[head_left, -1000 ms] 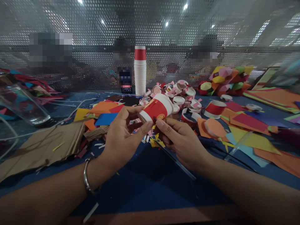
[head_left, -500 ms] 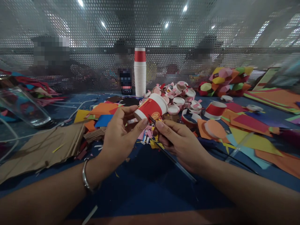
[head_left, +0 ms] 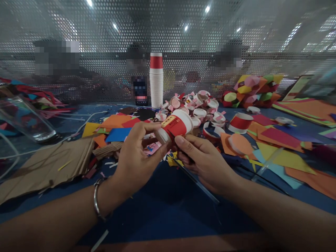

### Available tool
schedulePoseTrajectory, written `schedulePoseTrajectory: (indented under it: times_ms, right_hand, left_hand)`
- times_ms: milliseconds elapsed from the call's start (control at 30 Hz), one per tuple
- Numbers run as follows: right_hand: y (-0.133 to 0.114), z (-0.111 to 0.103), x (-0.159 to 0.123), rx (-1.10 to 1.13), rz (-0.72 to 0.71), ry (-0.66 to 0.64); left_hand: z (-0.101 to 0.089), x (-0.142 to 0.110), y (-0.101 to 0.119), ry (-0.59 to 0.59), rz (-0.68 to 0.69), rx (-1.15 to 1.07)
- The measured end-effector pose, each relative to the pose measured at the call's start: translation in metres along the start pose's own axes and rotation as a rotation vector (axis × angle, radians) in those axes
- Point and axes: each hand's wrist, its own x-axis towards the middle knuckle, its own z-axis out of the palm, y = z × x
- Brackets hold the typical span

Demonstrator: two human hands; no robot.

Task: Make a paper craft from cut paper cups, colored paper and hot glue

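Lying tilted in my left hand (head_left: 140,154) is a red and white paper cup (head_left: 178,124), its base end between the thumb and fingers. The cup's wider rim end points up and to the right. My right hand (head_left: 202,157) is closed at the cup's lower side, pinching a slim dark pointed tool (head_left: 170,135) whose tip meets the red wall. Most of this tool is hidden by the fingers, so its exact kind does not show. Beneath the hands are small paper scraps (head_left: 172,160) on the blue table (head_left: 157,210).
A tall stack of paper cups (head_left: 156,84) stands at the back. Right of it lies a heap of cut cup pieces (head_left: 201,105). Coloured paper sheets (head_left: 283,140) spread at right, cardboard (head_left: 49,164) at left near a glass (head_left: 31,119). A clear strip (head_left: 199,183) lies below my right hand.
The cup has turned in my left hand: its round yellow logo has gone from view and a printed label shows. It has shifted slightly right and down. My right hand stays beside it.
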Motion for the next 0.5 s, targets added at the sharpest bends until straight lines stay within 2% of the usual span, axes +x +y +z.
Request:
schedulePoseTrajectory:
  times_ms: [100,233,300,500]
  right_hand:
    - [-0.0011,0.0003,0.0008,0.0,-0.021,0.006]
    - [-0.0001,-0.0008,0.0021,-0.02,-0.033,-0.005]
    - [0.0013,-0.0014,0.002,-0.034,-0.028,-0.005]
    - [0.0025,-0.0003,0.0006,-0.063,-0.03,0.003]
  left_hand:
    - [0.0002,0.0015,0.0005,-0.022,0.006,0.034]
    - [0.0006,0.0065,-0.0037,-0.035,-0.174,-0.028]
    - [0.0005,0.0079,-0.0066,-0.067,-0.22,-0.062]
    - [-0.0017,0.0068,-0.0059,-0.11,-0.181,-0.077]
